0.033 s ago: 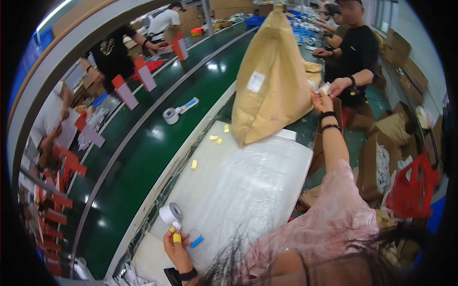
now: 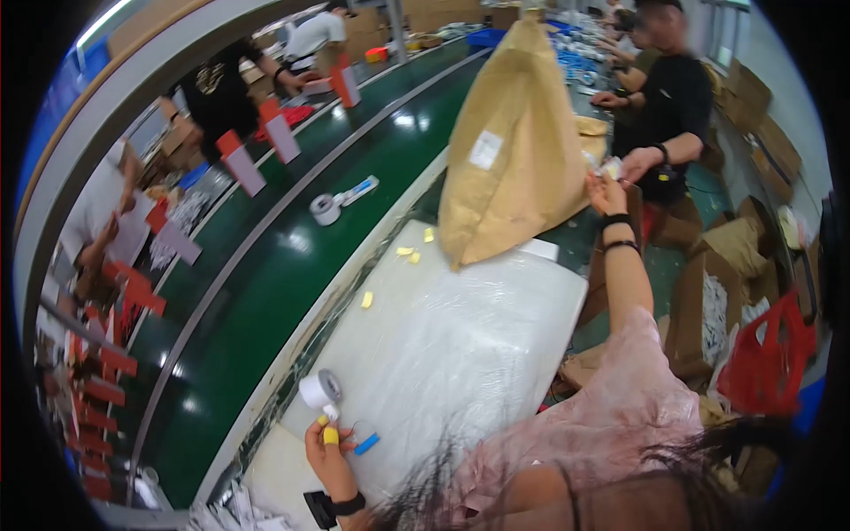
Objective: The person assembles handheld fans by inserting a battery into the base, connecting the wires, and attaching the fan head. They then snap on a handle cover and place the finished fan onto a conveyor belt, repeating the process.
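At the lower left, my left hand (image 2: 333, 465) is closed around the neck of a white round-headed device (image 2: 316, 390) with a grey face. Yellow wraps cover two of its fingertips. Beside those fingers hangs a blue cylinder (image 2: 367, 443) on a thin wire, over the plastic-wrapped white slab (image 2: 478, 327). My right arm stretches far forward. At its end, my right hand (image 2: 607, 192) has its fingers closed on a small clear-and-white packet (image 2: 611, 166). A co-worker's hand (image 2: 641, 163) touches the same packet from the right. Small yellow pieces (image 2: 367, 300) lie on the slab.
A tall brown paper sack (image 2: 509, 168) stands at the slab's far end. Left of it runs a green conveyor belt (image 2: 274, 292) carrying another white device (image 2: 326, 210). Orange-and-white boxes (image 2: 241, 165) line the belt's far side. Cartons (image 2: 708, 305) and a red bag (image 2: 768, 358) sit right.
The whole view has shifted slightly, moving the scene a little to the right. Both hands keep nearly the same poses and the same holds.
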Demonstrator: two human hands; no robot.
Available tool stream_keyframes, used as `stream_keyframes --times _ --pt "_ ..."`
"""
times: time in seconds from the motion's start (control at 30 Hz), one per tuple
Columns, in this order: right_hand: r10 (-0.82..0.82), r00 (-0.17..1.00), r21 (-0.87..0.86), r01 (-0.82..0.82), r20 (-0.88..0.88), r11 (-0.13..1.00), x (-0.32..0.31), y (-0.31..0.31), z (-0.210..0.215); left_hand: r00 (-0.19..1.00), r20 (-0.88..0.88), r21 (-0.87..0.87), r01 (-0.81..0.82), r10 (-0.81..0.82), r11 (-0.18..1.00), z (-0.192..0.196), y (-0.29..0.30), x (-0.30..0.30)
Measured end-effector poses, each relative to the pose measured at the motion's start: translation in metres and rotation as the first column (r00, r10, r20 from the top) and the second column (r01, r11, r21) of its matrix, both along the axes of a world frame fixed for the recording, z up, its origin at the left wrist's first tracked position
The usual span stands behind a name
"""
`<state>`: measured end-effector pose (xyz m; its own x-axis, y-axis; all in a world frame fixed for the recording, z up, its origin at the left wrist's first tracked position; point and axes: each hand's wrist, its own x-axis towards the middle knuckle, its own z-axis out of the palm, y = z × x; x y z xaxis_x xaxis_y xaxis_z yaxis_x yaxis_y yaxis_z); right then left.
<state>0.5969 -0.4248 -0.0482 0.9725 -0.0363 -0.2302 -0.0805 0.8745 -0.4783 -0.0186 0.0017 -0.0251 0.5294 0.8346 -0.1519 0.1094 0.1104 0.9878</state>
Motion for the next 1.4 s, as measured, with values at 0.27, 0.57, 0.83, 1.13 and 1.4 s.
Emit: stream_keyframes --times 0.27,0.57,0.83,1.13,1.4 --pt "0.353 0.743 -0.127 -0.344 0.568 0.93 -0.163 0.091 0.091 0.994 0.112 0.056 -0.001 -0.005 0.998 -0.004 -0.011 -0.001" --pt "0.857 -0.514 -0.996 0.093 -0.039 0.011 -0.339 0.296 0.144 0.944 0.327 0.043 -0.069 0.052 0.997 0.024 -0.01 -0.012" --pt "0.616 -0.759 -0.97 0.082 -0.21 -0.229 -0.397 0.377 0.125 0.661 0.646 -0.423 0.726 -0.381 0.542 0.046 -0.008 -0.011" --pt "0.775 -0.405 -0.55 0.547 0.485 0.631 -0.458 0.339 0.101 0.839 0.525 -0.393 0.387 -0.142 0.834 0.034 -0.024 -0.009" --pt "0.791 -0.559 -0.438 0.663 0.25 0.607 -0.464 0.341 0.101 0.934 0.35 -0.365 0.209 -0.074 0.907 0.045 -0.032 -0.003"
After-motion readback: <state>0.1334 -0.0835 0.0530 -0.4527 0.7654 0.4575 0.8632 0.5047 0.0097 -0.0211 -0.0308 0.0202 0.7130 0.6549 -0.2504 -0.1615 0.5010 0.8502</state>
